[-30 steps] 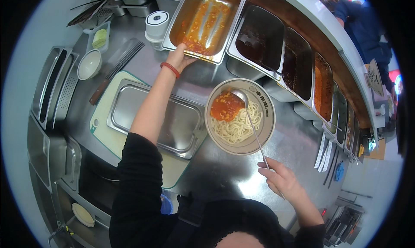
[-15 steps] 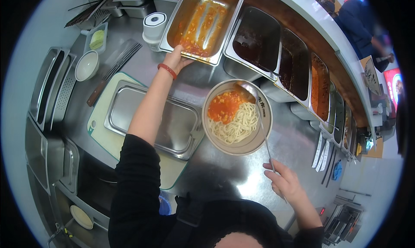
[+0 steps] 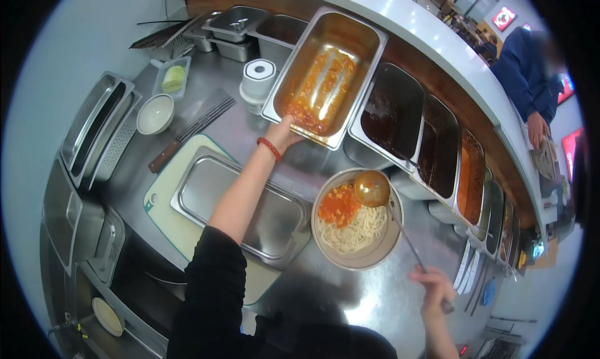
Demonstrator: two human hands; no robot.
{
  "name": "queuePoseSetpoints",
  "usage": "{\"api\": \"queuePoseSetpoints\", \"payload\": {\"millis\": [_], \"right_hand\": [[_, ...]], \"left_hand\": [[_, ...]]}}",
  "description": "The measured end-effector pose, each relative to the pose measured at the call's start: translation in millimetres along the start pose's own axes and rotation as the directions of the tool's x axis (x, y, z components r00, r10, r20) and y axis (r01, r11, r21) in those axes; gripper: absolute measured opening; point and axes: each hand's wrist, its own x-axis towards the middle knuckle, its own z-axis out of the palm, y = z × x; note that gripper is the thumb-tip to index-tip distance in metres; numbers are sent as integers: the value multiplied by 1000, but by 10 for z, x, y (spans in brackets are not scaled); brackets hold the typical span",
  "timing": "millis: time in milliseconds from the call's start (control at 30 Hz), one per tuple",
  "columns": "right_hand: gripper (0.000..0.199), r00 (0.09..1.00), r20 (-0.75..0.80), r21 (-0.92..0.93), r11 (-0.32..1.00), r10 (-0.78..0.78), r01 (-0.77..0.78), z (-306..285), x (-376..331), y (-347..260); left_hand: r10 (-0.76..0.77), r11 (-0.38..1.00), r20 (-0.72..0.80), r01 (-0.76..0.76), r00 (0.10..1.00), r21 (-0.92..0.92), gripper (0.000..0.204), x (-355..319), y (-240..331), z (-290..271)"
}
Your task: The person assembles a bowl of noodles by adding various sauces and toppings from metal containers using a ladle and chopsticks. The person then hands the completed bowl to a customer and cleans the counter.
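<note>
1. Left hand [image 3: 282, 136] grips the near rim of the steel pan [image 3: 347, 34], seemingly steadying it.
2. Right hand [image 3: 435, 290] holds the ladle [image 3: 372, 189] over the noodle bowl [image 3: 392, 243], placed between both hands, perhaps catching drips.

Steel counter [image 3: 431, 245] with noodle bowl [image 3: 385, 245], green-edged cutting board [image 3: 167, 216], wooden-handled tool [image 3: 169, 154], white bowl [image 3: 155, 114] and canister [image 3: 257, 84] on it

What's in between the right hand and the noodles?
In the head view, the ladle's long handle crosses that gap, from the right hand over the bowl's rim, with metal counter showing beneath.
</note>
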Motion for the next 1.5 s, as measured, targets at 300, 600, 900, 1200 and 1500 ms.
{"api": "queuePoseSetpoints", "payload": {"millis": [300,600,900,1200,1500], "right_hand": [[27,1000,-11,310,951,15,-11,369,1281,26],[14,858,410,-259,863,-309,435,1191,2248,396],[26,986,62,444,881,153,-165,1259,2170,601],[27,971,-134,736,676,198,-36,955,1938,487],[27,980,-135,704,710,143,-7,132,1039,76]], "left_hand": [[12,999,32,-11,999,-36,32,25,-57,-62],[6,999,18,-5,1000,-37,33,8,-47,-52],[-15,1000,-11,15,1000,-5,34,16,-55,-72],[7,1000,-2,-7,1000,2,33,39,-24,-55],[32,998,61,-35,998,50,35,37,109,63]]}}
